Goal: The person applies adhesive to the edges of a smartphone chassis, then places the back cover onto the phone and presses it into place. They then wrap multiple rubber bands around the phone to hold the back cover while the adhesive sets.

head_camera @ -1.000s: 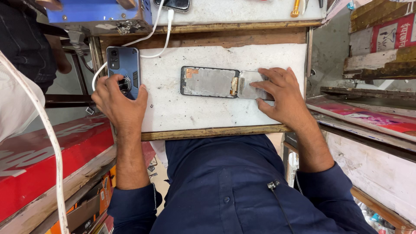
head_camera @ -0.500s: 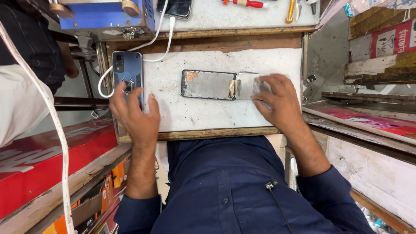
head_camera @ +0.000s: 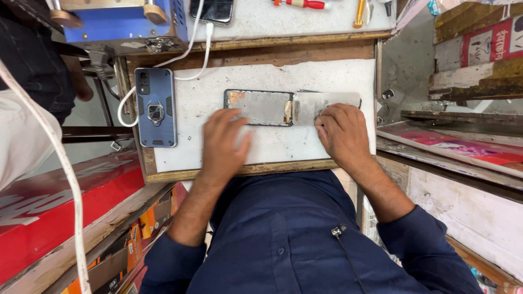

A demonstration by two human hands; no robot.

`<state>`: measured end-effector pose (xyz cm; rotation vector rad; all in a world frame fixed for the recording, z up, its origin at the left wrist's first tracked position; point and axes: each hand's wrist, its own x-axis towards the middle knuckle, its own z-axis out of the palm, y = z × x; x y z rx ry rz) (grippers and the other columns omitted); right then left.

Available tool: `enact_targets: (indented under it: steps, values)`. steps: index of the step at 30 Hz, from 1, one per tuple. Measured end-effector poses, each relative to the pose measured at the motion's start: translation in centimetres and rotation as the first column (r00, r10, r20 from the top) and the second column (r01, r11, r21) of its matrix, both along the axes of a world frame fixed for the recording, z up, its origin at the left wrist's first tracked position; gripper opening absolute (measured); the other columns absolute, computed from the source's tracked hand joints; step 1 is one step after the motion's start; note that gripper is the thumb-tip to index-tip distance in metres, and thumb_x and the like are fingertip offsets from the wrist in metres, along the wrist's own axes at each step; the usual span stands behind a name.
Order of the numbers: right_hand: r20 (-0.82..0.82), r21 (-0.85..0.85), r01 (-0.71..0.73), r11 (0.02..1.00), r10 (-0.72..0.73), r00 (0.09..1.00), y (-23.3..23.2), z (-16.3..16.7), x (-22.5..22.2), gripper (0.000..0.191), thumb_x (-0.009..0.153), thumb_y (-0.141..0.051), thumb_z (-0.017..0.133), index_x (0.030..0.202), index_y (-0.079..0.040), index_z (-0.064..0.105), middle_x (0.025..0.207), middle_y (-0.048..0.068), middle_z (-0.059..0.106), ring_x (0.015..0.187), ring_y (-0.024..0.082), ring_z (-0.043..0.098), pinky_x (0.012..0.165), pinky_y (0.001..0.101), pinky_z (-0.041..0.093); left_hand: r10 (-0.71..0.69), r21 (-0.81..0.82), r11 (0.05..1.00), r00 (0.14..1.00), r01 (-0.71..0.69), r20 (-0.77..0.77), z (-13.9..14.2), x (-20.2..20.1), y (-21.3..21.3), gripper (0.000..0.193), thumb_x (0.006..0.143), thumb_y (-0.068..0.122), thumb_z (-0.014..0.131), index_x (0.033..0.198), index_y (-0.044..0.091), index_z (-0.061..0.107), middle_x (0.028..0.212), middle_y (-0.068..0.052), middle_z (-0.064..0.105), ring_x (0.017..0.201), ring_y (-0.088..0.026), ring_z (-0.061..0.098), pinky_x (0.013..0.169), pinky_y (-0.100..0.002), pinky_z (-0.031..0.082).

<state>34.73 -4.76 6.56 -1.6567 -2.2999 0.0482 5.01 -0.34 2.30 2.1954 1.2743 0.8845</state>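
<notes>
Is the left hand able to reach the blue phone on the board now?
Probably yes: the left hand lies flat on the white board, empty, and nothing stands between it and the blue phone.

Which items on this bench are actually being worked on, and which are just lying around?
In hand:
- opened phone frame, left hand at its near edge
- grey panel beside it, right hand resting on it
- white work mat under both

Lying about:
- blue cased phone at the mat's left edge
- white cable
- red-handled screwdriver
- blue machine
</notes>
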Motion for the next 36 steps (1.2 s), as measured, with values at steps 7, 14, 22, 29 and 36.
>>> enact_targets:
  steps: [7,14,22,29,36]
  values:
    - [-0.045,-0.052,0.04,0.998,-0.042,0.998,0.0,0.7,-0.8,0.021,0.085,-0.007,0.079,0.102,-0.007,0.067,0.117,0.01,0.063,0.123,0.031,0.057,0.107,0.0486,0.041,-0.354,-0.073,0.935,0.922,0.347,-0.155,1.4,7.4,3.9,0.079,0.076,0.031,0.088,0.145,0.012,0.053,0.151,-0.017,0.05,0.142,-0.04,0.039,0.112,-0.058,0.032]
    - [-0.24,-0.149,0.031,0.988,-0.066,0.969,0.3,1.3,-0.3,0.019,0.088,-0.003,0.072,0.103,-0.005,0.061,0.118,0.012,0.065,0.124,0.036,0.056,0.106,0.0506,0.042,-0.445,-0.163,0.894,0.867,0.417,-0.225,1.7,9.2,5.7,0.092,0.075,0.029,0.088,0.153,0.018,0.042,0.146,-0.011,0.054,0.14,-0.038,0.041,0.112,-0.062,0.029]
    - [-0.476,-0.093,0.235,0.967,-0.251,0.843,-1.4,1.3,3.3,0.004,0.111,-0.003,0.053,0.108,-0.003,0.055,0.117,0.015,0.061,0.117,0.035,0.058,0.107,0.0457,0.046,-0.474,-0.206,0.878,0.845,0.432,-0.247,2.2,9.7,6.0,0.092,0.077,0.029,0.087,0.155,0.02,0.04,0.147,-0.011,0.053,0.14,-0.038,0.041,0.114,-0.062,0.029]
    - [-0.232,-0.134,0.489,0.862,-0.507,0.83,-3.2,2.2,5.4,0.008,0.108,0.0,0.056,0.109,-0.001,0.064,0.109,0.016,0.068,0.109,0.034,0.059,0.099,0.0449,0.046,-0.561,-0.209,0.827,0.79,0.522,-0.247,2.1,10.6,6.0,0.09,0.079,0.03,0.085,0.155,0.02,0.037,0.153,-0.012,0.047,0.143,-0.039,0.035,0.115,-0.064,0.024]
    - [-0.292,-0.139,0.424,0.895,-0.446,0.846,-3.4,2.3,2.7,0.034,0.097,0.006,0.055,0.13,0.002,0.062,0.124,0.019,0.068,0.129,0.036,0.054,0.113,0.0456,0.043,-0.584,-0.234,0.811,0.765,0.536,-0.27,1.8,10.7,6.2,0.09,0.078,0.03,0.085,0.155,0.024,0.038,0.152,-0.009,0.05,0.144,-0.034,0.036,0.117,-0.06,0.024]
